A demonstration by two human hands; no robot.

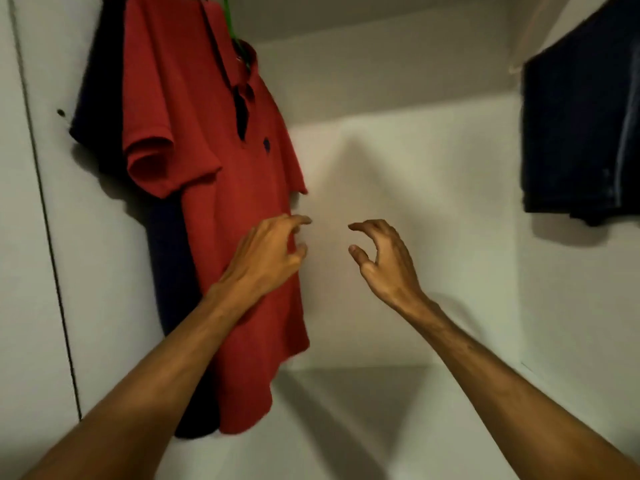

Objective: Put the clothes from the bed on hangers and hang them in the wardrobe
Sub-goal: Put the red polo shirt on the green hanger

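Wardrobe (433, 174) interior, white panels, viewed from the front and slightly below the hanging level.

Left of the red polo shirt (207, 140): a dark navy garment (100, 98) hangs directly behind it against the left side panel. Its sleeve shows past the shirt's shoulder and its hem shows below the shirt's hem.

The red polo shirt hangs on a green hanger (231, 27), whose hook leaves the frame at the top. Collar and placket are open, dark buttons visible, and the near short sleeve faces the camera.

The left hand (266, 251) is in front of the shirt's lower right edge. Fingers are half-curled, thumb and forefinger spread apart, gripping nothing. Contact with the cloth cannot be confirmed.

Right of the shirt: the right hand (381, 258) is clear of the fabric in front of the back panel. It mirrors the left hand, with fingers hooked, thumb apart and nothing held.

Far right of the shirt: dark blue clothing (575, 133) hangs high at the right side, its support out of view.
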